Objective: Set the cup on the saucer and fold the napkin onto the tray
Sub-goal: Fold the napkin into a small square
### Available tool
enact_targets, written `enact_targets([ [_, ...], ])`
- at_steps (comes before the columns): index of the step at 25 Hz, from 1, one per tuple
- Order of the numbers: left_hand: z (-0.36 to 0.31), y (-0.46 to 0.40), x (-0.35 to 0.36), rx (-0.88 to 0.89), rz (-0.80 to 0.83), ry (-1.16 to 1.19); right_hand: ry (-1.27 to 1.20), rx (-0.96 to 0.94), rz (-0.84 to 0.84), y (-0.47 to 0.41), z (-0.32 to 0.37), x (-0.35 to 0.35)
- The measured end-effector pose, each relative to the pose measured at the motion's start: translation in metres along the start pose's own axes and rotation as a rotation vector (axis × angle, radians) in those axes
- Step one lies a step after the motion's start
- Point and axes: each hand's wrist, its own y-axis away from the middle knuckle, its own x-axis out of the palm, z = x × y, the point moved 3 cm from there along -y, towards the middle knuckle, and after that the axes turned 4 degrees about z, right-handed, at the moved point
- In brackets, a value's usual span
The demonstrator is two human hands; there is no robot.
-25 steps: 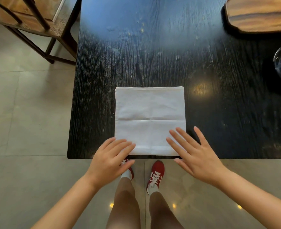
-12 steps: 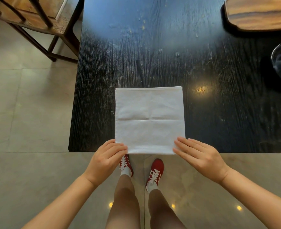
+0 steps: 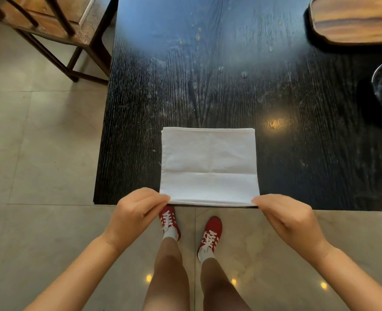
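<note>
Napkin (image 3: pixel 209 164) corners apparently pinched between both hands' fingers (image 3: pixel 163 198).

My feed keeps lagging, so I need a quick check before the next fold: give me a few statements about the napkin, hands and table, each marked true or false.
1. The napkin lies flat on the black table. True.
2. The left hand and right hand each pinch a near corner of it. True.
3. The napkin rests on the wooden tray. False: the tray sits apart, at the far right.
4. A cup stands on the napkin. False: nothing rests on it.
</note>
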Motion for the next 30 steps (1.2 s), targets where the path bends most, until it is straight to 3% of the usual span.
enact_targets([
  [4, -0.001, -0.038, -0.027, -0.102, -0.176, 0.045, -0.21, 0.246, -0.157, -0.038, 0.002, -0.027],
  [7, 0.007, -0.071, -0.037, -0.136, -0.194, 0.052, -0.264, 0.338, -0.178, -0.072, -0.008, -0.037],
  [13, 0.045, -0.125, -0.018, -0.267, -0.085, 0.045, -0.06, 0.472, -0.078, -0.121, -0.052, -0.02],
  [18, 0.065, -0.137, 0.002, -0.403, -0.001, 0.114, -0.076, 0.544, 0.033, -0.133, -0.069, -0.005],
  [27, 0.071, -0.142, 0.017, -0.454, -0.066, 0.181, 0.078, 0.583, -0.032, -0.137, -0.071, 0.005],
  [30, 0.061, -0.142, 0.018, -0.445, -0.131, -0.028, 0.28, 0.52, -0.084, -0.133, -0.06, 0.007],
])
